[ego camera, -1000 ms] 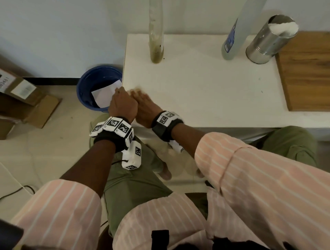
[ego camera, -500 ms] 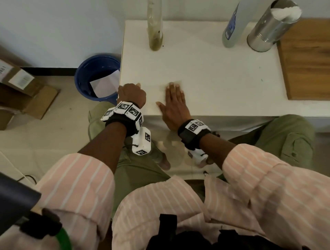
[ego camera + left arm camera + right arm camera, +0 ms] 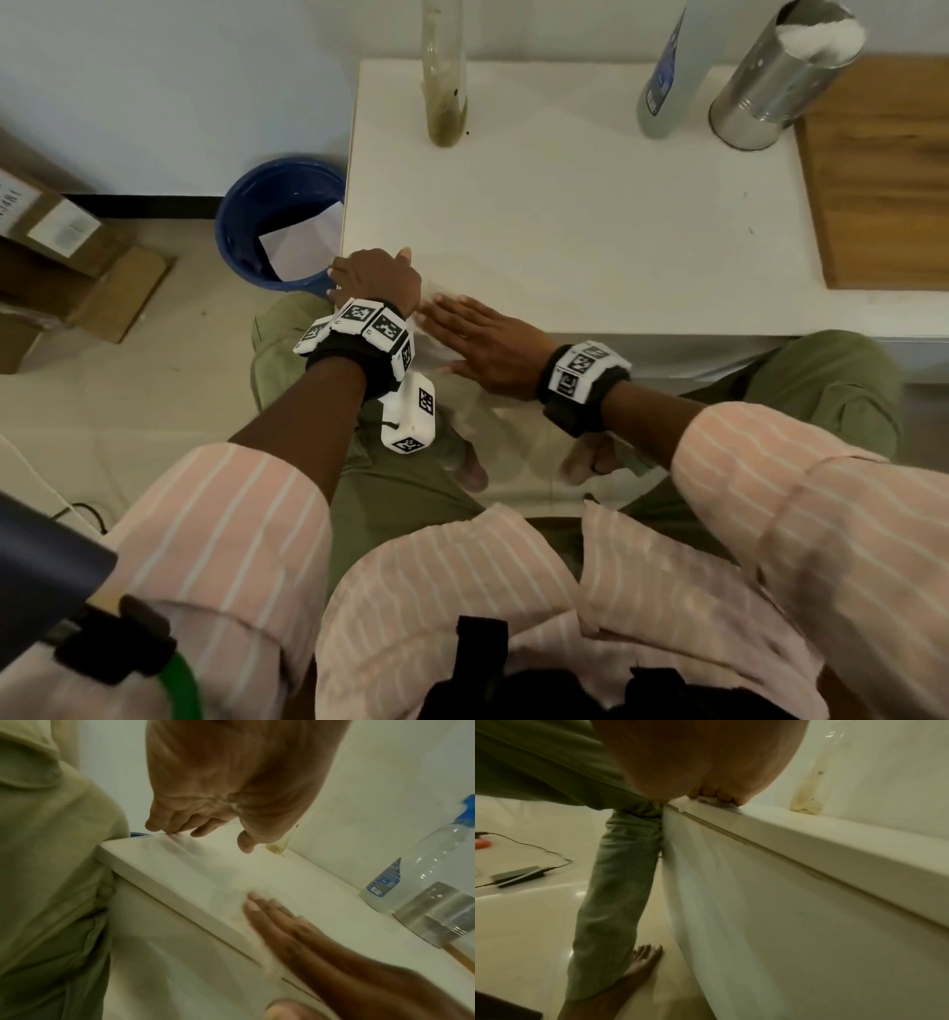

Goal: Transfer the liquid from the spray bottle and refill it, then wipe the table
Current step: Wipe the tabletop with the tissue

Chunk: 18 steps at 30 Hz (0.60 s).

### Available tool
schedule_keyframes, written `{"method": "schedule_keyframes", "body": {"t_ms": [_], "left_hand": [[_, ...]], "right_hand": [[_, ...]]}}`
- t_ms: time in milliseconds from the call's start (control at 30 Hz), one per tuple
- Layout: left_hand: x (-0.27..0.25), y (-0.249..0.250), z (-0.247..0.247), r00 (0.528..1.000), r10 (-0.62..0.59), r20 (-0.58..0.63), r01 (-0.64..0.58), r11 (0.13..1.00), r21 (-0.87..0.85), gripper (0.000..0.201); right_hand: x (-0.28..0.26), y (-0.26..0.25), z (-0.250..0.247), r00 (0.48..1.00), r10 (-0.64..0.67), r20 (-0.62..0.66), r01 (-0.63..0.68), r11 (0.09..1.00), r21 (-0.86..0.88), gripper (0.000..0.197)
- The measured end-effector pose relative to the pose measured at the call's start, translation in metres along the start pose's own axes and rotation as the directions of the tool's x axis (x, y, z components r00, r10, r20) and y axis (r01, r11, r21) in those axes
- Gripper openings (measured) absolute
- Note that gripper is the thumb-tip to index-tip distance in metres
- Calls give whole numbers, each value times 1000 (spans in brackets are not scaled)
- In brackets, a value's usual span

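The right hand (image 3: 488,349) lies flat on the near edge of the table (image 3: 590,216), fingers (image 3: 267,909) straight and together, and presses a thin white tissue (image 3: 436,329) under the palm; the tissue is blurred and almost hidden, so its shape I cannot tell. The flat hand is the wiping pose: wide contact, so the tissue takes up any wet film in one stroke.

The left hand (image 3: 377,277) sits just left of the right fingertips, at the table's corner. Its fingers (image 3: 164,823) are bent and touch the edge, but they hold nothing. I judge it steadies the body, or waits at the edge to catch the tissue.

The bin (image 3: 277,221) stands on the floor just beyond the left hand, probably so the used tissue can drop in.

The spray bottle (image 3: 444,77) stands upright, well beyond both hands at the back edge. A plastic bottle (image 3: 667,77) and a steel can (image 3: 770,87) stand at the back on the right, out of the wiping path.
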<state>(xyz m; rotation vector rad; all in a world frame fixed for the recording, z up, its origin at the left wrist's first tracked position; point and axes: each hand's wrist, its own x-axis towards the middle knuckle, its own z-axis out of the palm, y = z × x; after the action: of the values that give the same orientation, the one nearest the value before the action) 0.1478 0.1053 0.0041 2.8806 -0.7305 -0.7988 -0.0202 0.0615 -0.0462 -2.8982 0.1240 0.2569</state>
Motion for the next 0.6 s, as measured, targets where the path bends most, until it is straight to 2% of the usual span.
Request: {"method": "schedule_keyframes", "body": {"t_ms": [67,100,133,167,233,267,300,333,367,500,567,600], "left_hand": [[-10,11,-2,999,-34,13,35,998,-53,68],[-13,16,-1,999,-36,11,37,996,-79,71],[-16,20,-1,1000,-24,7,24,994,-102,74],[-18,24,1,1000,-11,9,12,993,-114,76],[-16,29,6,1000,28,-1,-28,989,-142,77],[-15,31,6,999,41,-8,-41,987,-154,78],[-14,32,6,999,41,-5,-41,987,-158,77],[-12,32,7,999,48,-12,-49,984,-170,77],[-12,33,6,999,50,-13,-51,982,-182,77],[-7,29,-1,998,39,-55,-50,976,-211,70],[3,23,-3,997,45,-63,-57,979,-196,61],[11,19,-2,996,44,-76,-60,975,-213,57]], "right_hand": [[-24,18,-1,992,114,-57,-114,993,6,65],[-33,28,-2,970,226,-89,-224,974,28,66],[-41,36,-2,923,367,-117,-362,930,62,66],[-47,41,-2,843,521,-133,-509,853,115,67],[-53,42,-4,619,777,-116,-739,626,250,71],[-51,38,-5,528,844,-100,-793,531,299,73],[-47,31,-5,476,875,-94,-812,478,334,76],[-40,21,-5,464,881,-92,-810,464,360,77],[-33,10,-5,486,869,-95,-790,483,377,78],[12,-15,-11,683,728,-65,-664,655,361,72],[40,-2,-18,743,667,-54,-616,713,335,69],[54,9,-24,749,661,-44,-609,714,346,69]]}}
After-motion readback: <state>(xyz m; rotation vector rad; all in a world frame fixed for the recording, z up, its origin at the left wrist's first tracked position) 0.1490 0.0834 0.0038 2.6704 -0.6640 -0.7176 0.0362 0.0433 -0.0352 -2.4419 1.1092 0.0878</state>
